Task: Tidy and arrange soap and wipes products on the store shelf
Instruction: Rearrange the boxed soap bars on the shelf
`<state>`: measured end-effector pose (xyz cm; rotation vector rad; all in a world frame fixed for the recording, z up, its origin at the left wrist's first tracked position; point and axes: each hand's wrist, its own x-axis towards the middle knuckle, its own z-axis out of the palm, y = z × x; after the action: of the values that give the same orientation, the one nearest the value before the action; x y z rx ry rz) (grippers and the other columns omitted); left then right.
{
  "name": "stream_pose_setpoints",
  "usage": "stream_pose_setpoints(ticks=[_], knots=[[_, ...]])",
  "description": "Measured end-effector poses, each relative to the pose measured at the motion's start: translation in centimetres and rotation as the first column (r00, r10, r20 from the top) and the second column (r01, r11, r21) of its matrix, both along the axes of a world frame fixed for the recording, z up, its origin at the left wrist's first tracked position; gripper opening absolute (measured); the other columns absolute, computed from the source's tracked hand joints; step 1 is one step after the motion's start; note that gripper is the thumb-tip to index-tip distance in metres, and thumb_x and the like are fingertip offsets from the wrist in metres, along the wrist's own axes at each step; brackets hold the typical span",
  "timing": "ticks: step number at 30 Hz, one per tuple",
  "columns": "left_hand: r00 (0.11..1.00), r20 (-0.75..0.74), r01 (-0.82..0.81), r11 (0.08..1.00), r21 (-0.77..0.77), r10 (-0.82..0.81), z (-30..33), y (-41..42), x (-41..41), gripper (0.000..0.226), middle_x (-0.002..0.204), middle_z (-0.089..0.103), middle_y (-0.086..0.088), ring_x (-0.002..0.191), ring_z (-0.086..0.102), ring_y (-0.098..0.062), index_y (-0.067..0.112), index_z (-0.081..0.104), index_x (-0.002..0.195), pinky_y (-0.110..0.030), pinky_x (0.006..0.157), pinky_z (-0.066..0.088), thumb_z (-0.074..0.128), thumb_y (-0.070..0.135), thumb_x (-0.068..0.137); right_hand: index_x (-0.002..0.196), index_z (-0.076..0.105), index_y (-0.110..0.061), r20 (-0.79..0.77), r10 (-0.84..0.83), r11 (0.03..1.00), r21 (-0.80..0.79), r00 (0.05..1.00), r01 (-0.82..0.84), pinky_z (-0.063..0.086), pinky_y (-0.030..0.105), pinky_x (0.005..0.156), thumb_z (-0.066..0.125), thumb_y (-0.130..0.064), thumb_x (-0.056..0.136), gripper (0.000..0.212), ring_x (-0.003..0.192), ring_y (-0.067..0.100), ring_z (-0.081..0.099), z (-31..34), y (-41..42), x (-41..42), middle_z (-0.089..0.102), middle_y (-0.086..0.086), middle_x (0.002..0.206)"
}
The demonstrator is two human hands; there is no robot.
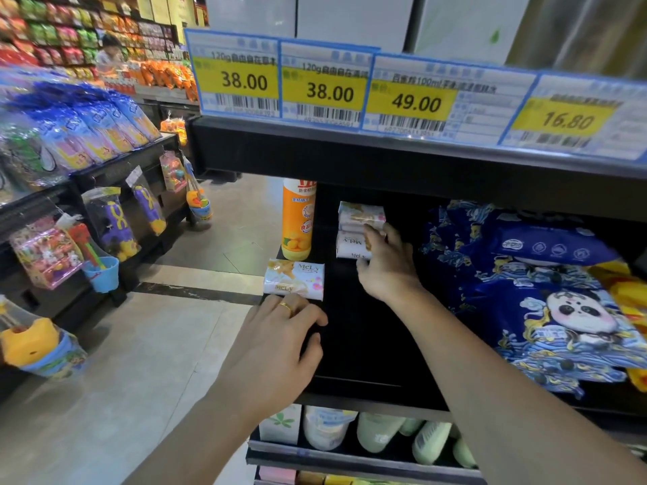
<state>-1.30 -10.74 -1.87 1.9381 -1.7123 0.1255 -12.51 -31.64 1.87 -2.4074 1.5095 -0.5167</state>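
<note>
the right hand (387, 264) reaches deep into the shelf (364, 344), fingers curled against the soap stack (357, 231), apparently gripping its lower bars. the left hand (280, 341) rests at the shelf's front edge, fingers loosely bent and holding nothing; a lone soap bar (294, 280) lies just beyond its fingertips, near the corner. an orange bottle (297, 222) stands just left of the stack, and blue wipes packs (546, 295) lie right of the right wrist. likely risks: tugging a lower bar topples the stack, or a nudge sends the lone bar off the edge.

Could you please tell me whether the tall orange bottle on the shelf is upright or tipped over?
Upright: the tall orange plastic bottle stands on its base, top hidden behind the shelf above.
</note>
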Motion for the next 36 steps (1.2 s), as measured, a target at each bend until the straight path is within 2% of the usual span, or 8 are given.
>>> stream_pose_setpoints(ticks=[2,6,12,16,21,25,30,36], knots=[[1.000,0.000,0.004,1.000,0.001,-0.004,-0.1,0.0,0.1,0.025,0.122,0.059,0.018,0.113,0.050,-0.013,0.038,0.064,0.119,-0.033,0.096,0.044,0.054,0.037,0.096,0.160,0.024,-0.036,-0.044,0.019,0.996,0.085,0.999,-0.015,0.034,0.040,0.116,0.055,-0.029,0.102,0.066,0.140,0.031,0.030,-0.4,-0.4,0.5,0.008,-0.007,0.167],[1.000,-0.014,-0.013,1.000,-0.003,0.013,-0.1,-0.1,0.1,0.025,0.124,0.058,0.018,0.115,0.049,-0.011,0.038,0.065,0.119,-0.030,0.097,0.042,0.056,0.038,0.096,0.143,0.040,-0.033,0.023,-0.020,0.999,0.026,1.000,0.019,0.045,0.046,0.108,0.062,-0.025,0.098,0.051,0.133,0.032,0.041,-1.1,0.2,0.8,0.019,-0.001,0.160],[0.998,-0.049,-0.029,1.000,-0.011,0.028,-0.1,0.1,0.1,0.024,0.124,0.060,0.020,0.115,0.048,-0.008,0.039,0.066,0.119,-0.030,0.100,0.043,0.059,0.038,0.096,0.127,0.040,-0.033,-0.078,0.016,1.000,-0.012,0.997,-0.017,0.044,0.036,0.088,0.072,-0.029,0.093,0.047,0.119,0.025,0.045,-0.1,2.7,-0.9,0.038,0.002,0.135],[0.984,-0.178,-0.027,0.999,-0.019,0.023,0.1,0.1,0.2,0.026,0.118,0.063,0.023,0.113,0.054,-0.006,0.040,0.065,0.122,-0.034,0.100,0.048,0.065,0.038,0.096,0.148,0.043,-0.024,0.052,-0.013,0.997,-0.077,0.999,0.017,0.050,0.036,0.100,0.075,-0.027,0.091,0.065,0.122,0.028,0.049,-0.8,5.9,-3.6,0.033,0.008,0.137],[0.777,-0.620,0.063,0.993,-0.103,-0.114,0.5,-0.3,-0.1,0.049,0.113,0.064,0.026,0.106,0.065,-0.002,0.050,0.054,0.131,-0.027,0.090,0.056,0.074,0.050,0.086,0.148,0.047,-0.017,0.313,0.117,0.961,-0.274,0.943,-0.028,0.047,0.033,0.106,0.079,-0.013,0.087,0.069,0.124,0.025,0.047,-2.1,9.3,-6.6,0.030,0.008,0.141],[0.652,-0.737,0.145,0.984,-0.107,-0.176,0.7,-0.8,-0.5,0.089,0.127,0.062,0.029,0.111,0.069,-0.004,0.052,0.035,0.151,-0.026,0.089,0.059,0.083,0.053,0.076,0.140,0.050,-0.030,0.458,0.279,0.944,-0.293,0.844,-0.154,0.034,0.003,0.100,0.083,-0.010,0.083,0.068,0.119,-0.005,0.039,-2.7,11.0,-7.6,0.028,-0.004,0.137],[0.554,-0.794,0.185,0.967,-0.175,-0.250,0.8,-0.5,-0.2,0.073,0.121,0.072,0.010,0.102,0.075,-0.016,0.052,0.046,0.147,-0.033,0.088,0.061,0.083,0.040,0.086,0.129,0.055,-0.044,0.597,0.338,0.936,-0.129,0.727,-0.328,0.037,0.005,0.100,0.087,-0.008,0.079,0.070,0.131,-0.005,0.039,-2.8,12.0,-7.7,0.034,-0.012,0.139],[0.508,-0.823,0.189,0.965,-0.182,-0.254,0.3,0.0,0.2,0.058,0.121,0.074,0.003,0.108,0.075,-0.022,0.046,0.061,0.132,-0.035,0.085,0.062,0.079,0.011,0.090,0.146,0.029,-0.065,0.620,0.292,0.923,0.016,0.729,-0.383,0.046,0.012,0.101,0.086,-0.010,0.080,0.103,0.125,-0.002,0.050,-2.7,12.0,-8.0,0.039,-0.026,0.140]])
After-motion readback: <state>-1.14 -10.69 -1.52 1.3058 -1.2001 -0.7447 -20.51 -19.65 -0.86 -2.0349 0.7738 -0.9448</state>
